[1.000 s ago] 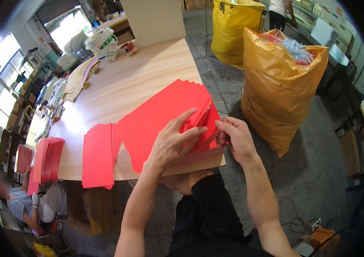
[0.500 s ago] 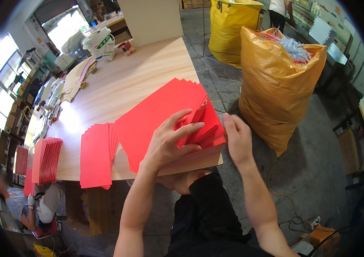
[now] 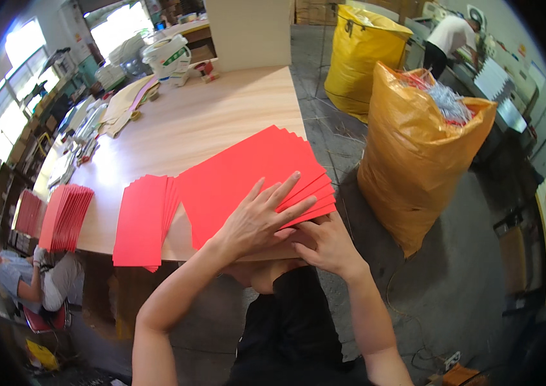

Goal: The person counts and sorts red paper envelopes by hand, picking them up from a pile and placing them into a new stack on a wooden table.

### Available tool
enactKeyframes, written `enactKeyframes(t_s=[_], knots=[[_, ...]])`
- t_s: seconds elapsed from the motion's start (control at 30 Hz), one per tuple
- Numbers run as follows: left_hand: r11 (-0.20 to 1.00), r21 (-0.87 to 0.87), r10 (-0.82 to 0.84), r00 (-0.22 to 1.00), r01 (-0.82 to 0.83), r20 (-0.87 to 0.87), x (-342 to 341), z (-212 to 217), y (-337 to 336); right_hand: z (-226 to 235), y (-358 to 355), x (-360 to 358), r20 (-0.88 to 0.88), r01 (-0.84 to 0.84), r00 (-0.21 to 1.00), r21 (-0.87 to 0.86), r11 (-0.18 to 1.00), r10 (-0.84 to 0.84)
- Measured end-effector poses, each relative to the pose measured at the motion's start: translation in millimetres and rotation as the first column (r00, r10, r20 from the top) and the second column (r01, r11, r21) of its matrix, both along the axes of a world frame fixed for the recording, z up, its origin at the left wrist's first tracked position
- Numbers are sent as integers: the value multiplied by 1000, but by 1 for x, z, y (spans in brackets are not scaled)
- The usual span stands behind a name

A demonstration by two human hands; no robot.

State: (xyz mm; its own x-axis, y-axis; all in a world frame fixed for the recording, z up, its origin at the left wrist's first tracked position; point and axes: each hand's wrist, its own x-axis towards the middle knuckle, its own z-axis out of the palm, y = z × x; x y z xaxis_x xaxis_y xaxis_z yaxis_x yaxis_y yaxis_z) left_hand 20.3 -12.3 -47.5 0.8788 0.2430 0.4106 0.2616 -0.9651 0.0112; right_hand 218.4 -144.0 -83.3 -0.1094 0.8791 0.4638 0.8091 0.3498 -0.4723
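Note:
A fanned stack of large red sheets point(image 3: 241, 174) lies at the table's near right corner. My left hand point(image 3: 260, 215) rests on its top with the fingers spread, and the palm is over the near edge. Against the near right edge of the stack, my right hand point(image 3: 334, 248) has its fingers bent around the edges of the sheets. Its fingertips are partly hidden there, and the thumb points toward my left hand. Just left of the stack lies a smaller fan of narrow red sheets point(image 3: 141, 219).
The wooden table point(image 3: 247, 96) carries a row of upright red bundles point(image 3: 66, 215), a white bucket point(image 3: 167, 58) and paper scraps. An orange sack point(image 3: 414, 154) and a yellow bag point(image 3: 363, 64) stand to the right. One person point(image 3: 22, 276) sits at left; another point(image 3: 450, 38) bends over equipment.
The lifted right side of the stack has come down flat, with its edges fanned. My left hand has flattened onto it, and my right hand has moved left and nearer to the stack's near edge.

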Motion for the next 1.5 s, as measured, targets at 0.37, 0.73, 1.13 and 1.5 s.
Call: enactKeyframes(t_s=[0.37, 0.73, 1.13, 1.5], knots=[[679, 115, 695, 685, -725, 216, -119, -21, -41, 10, -1, -9, -1, 58, 998, -15, 998, -58], [869, -193, 491, 736, -456, 466, -115, -45, -109, -51, 17, -10, 191, 122, 957, 422, 898, -220], [-217, -731, 821, 526, 647, 221, -95, -50, -95, -54, 18, -11, 196, 136, 953, 407, 903, -232], [231, -703, 914, 97, 672, 394, -262, -70, -83, -32, 11, -27, 259, 166, 927, 363, 917, -271]])
